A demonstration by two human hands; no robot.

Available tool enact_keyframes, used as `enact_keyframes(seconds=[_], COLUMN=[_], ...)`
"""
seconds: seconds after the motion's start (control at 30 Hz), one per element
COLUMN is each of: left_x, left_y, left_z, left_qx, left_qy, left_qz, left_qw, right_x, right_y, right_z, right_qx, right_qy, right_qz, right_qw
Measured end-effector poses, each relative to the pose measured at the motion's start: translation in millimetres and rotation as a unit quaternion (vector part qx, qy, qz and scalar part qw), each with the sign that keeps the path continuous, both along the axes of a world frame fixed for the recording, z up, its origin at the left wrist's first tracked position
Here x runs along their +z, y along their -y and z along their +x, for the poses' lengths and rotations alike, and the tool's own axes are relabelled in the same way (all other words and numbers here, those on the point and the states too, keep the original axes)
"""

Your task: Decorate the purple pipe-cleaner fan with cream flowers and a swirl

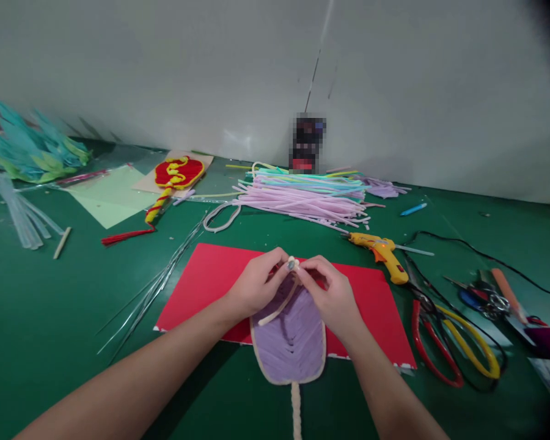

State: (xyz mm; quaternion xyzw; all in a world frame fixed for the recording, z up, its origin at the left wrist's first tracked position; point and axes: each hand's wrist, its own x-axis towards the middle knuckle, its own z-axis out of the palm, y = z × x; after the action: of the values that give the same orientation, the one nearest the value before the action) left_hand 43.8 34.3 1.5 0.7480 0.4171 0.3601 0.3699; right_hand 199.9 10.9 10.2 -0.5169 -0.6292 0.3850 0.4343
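Between my two hands is a small cream pipe-cleaner flower with a shiny grey spot at its middle. The fingertips of my left hand are pinched on its left side, and those of my right hand on its right. A cream pipe cleaner trails down from it. Below lies a purple hand fan with a cream edge and a twisted cream handle; my hands cover its upper part. The fan overlaps a red board on the green table.
Behind the board lies a pile of pipe cleaners. A yellow glue gun, red-and-yellow-handled pliers and small scissors are on the right. At left are a red fan, wires and glue sticks. A pixelated phone-like object leans behind.
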Motion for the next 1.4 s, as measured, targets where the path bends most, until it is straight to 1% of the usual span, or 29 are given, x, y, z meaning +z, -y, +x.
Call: enact_keyframes(seconds=[0.23,0.4,0.67,0.83,0.97,1.2,1.4], left_x=[-1.7,-0.5,-0.3,-0.7,-0.7,-1.0,-2.0], left_y=[-0.1,0.0,-0.3,-0.3,-0.2,-1.4,-2.1], left_z=[-0.2,0.0,0.7,0.1,-0.2,-0.2,-0.5], left_qx=[0.004,0.006,0.001,-0.009,-0.003,-0.002,-0.009], left_qy=[0.002,0.003,-0.016,-0.022,-0.028,-0.030,-0.031], left_qz=[0.009,0.012,0.011,0.028,0.026,0.024,0.026], left_qw=[1.000,1.000,1.000,0.999,0.999,0.999,0.999], right_x=[-5.0,-3.0,-2.6,-0.9,-0.4,1.5,2.7], right_y=[-1.6,-0.8,-1.0,-0.9,-0.8,1.4,2.1], right_z=[0.3,-1.5,-1.0,-1.5,-1.5,-1.6,-2.5], right_qx=[0.005,-0.019,-0.029,-0.027,-0.027,-0.058,-0.067], right_qy=[-0.021,-0.005,0.009,0.006,0.006,0.025,0.027], right_qz=[-0.013,-0.003,0.006,0.003,-0.001,0.009,0.019], right_qw=[1.000,1.000,1.000,1.000,1.000,0.998,0.997])
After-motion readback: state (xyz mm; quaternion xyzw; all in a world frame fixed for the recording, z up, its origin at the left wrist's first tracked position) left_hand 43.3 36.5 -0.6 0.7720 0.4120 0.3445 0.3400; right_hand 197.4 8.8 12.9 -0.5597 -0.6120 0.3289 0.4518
